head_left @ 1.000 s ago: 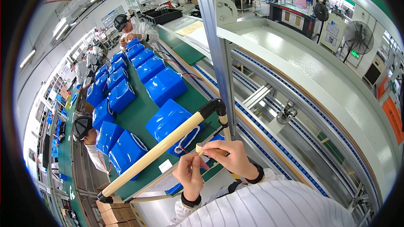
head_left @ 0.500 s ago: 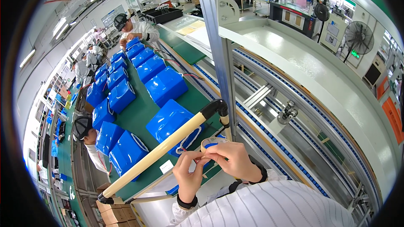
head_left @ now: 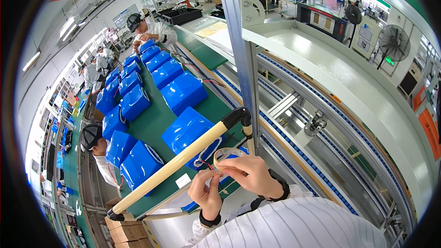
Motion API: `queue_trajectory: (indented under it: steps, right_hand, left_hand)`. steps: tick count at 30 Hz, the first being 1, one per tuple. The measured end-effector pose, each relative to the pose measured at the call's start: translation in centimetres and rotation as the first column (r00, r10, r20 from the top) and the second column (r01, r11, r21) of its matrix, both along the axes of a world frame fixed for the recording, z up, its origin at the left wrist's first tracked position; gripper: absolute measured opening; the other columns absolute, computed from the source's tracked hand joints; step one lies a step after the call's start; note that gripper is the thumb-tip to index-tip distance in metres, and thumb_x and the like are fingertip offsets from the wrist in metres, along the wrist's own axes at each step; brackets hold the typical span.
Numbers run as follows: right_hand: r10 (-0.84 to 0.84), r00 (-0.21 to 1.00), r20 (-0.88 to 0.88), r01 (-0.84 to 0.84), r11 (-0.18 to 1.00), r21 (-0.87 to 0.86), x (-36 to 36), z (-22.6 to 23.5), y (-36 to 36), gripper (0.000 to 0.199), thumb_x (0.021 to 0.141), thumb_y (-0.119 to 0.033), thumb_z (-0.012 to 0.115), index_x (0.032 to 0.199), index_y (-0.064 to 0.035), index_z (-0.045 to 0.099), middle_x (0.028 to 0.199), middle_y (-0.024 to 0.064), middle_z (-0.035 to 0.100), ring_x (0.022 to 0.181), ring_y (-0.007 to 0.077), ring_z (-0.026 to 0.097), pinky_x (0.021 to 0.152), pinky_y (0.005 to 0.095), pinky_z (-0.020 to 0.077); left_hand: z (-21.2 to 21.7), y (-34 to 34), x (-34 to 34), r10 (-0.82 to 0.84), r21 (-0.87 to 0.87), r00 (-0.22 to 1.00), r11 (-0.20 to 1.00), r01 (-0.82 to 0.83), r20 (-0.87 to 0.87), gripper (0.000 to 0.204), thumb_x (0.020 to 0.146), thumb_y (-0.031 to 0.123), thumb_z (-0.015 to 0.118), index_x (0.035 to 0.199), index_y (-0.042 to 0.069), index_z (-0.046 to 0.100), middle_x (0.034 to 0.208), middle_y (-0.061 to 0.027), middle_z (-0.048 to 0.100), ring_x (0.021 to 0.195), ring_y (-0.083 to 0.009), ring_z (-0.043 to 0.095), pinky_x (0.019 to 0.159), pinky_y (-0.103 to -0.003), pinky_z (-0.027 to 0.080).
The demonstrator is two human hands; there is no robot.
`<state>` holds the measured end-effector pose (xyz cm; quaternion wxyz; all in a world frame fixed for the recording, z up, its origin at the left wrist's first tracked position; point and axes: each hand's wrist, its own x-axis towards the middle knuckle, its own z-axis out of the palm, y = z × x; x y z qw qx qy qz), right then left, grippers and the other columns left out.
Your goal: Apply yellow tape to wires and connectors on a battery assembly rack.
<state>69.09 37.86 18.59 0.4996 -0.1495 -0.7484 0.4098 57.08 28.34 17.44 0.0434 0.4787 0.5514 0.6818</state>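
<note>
My right hand point(head_left: 250, 174) is closed round a roll of tape point(head_left: 216, 157), a pale ring standing tilted above its fingers. Close beside it, my left hand point(head_left: 206, 195) pinches a thin red wire point(head_left: 205, 163) between thumb and fingertips. That wire runs from the nearest blue-wrapped battery pack point(head_left: 190, 131), which lies on the green table just beyond a beige tube rail. The fingertips of both hands nearly meet, and the small gap between them is too fine to make out.
The beige rail point(head_left: 177, 160) with black joints crosses in front of the table point(head_left: 158, 105). Several blue packs point(head_left: 135, 101) stand in rows behind it. A metal post point(head_left: 243, 69) and roller conveyor point(head_left: 298, 156) are at right. Co-workers sit at the far end point(head_left: 154, 32) and left point(head_left: 94, 142).
The tape roll has tilted and shifted slightly left, so its open ring now shows. Both hands have moved slightly, still close together.
</note>
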Motion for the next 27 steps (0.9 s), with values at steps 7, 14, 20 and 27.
queue_trajectory:
  steps: [7, 14, 20, 27]
  right_hand:
    - [-0.092, 0.996, 0.020, 0.089, 0.987, 0.133, 0.0, -0.5, 0.0, 0.013, 0.085, -0.006, 0.072, 0.099, -0.0063, 0.071, 0.086, 0.0082, 0.073, 0.071, 0.0250, 0.069, 0.060, 0.0320, 0.0508]
    - [-0.177, 0.984, 0.032, 0.169, 0.970, 0.177, 0.3, -0.3, -0.6, 0.008, 0.084, -0.001, 0.072, 0.092, -0.0031, 0.070, 0.079, 0.0101, 0.071, 0.065, 0.0277, 0.069, 0.056, 0.0327, 0.0528]
    - [-0.198, 0.979, 0.045, 0.187, 0.966, 0.180, 0.8, -0.5, -0.7, 0.010, 0.085, -0.006, 0.072, 0.094, -0.0035, 0.069, 0.083, 0.0097, 0.072, 0.067, 0.0265, 0.069, 0.057, 0.0326, 0.0526]
    - [-0.125, 0.990, 0.067, 0.129, 0.990, -0.064, 1.1, -0.7, -0.4, 0.010, 0.084, -0.002, 0.075, 0.093, 0.0006, 0.073, 0.082, 0.0120, 0.074, 0.064, 0.0177, 0.071, 0.057, 0.0256, 0.0535]
  left_hand:
    - [0.4, 0.6, -0.9, 0.042, -0.052, 0.972, 0.997, -0.056, -0.233, 0.012, 0.083, -0.009, 0.069, 0.093, -0.003, 0.065, 0.092, -0.0125, 0.065, 0.079, -0.0205, 0.065, 0.069, -0.026, 0.050]
    - [1.3, 0.6, 0.2, 0.039, -0.129, 0.967, 0.989, -0.073, -0.252, 0.019, 0.079, -0.010, 0.070, 0.094, -0.002, 0.064, 0.092, -0.0130, 0.065, 0.077, -0.0227, 0.065, 0.070, -0.029, 0.052]
    - [1.6, 0.7, 0.5, 0.030, -0.134, 0.969, 0.989, -0.065, -0.247, 0.020, 0.076, -0.009, 0.075, 0.092, -0.001, 0.065, 0.089, -0.0129, 0.067, 0.077, -0.0223, 0.065, 0.069, -0.029, 0.052]
    - [0.5, 1.3, 0.3, 0.100, 0.067, 0.868, 0.995, -0.077, -0.487, 0.025, 0.071, -0.010, 0.077, 0.092, 0.001, 0.068, 0.091, -0.0107, 0.068, 0.082, -0.0273, 0.065, 0.072, -0.034, 0.052]
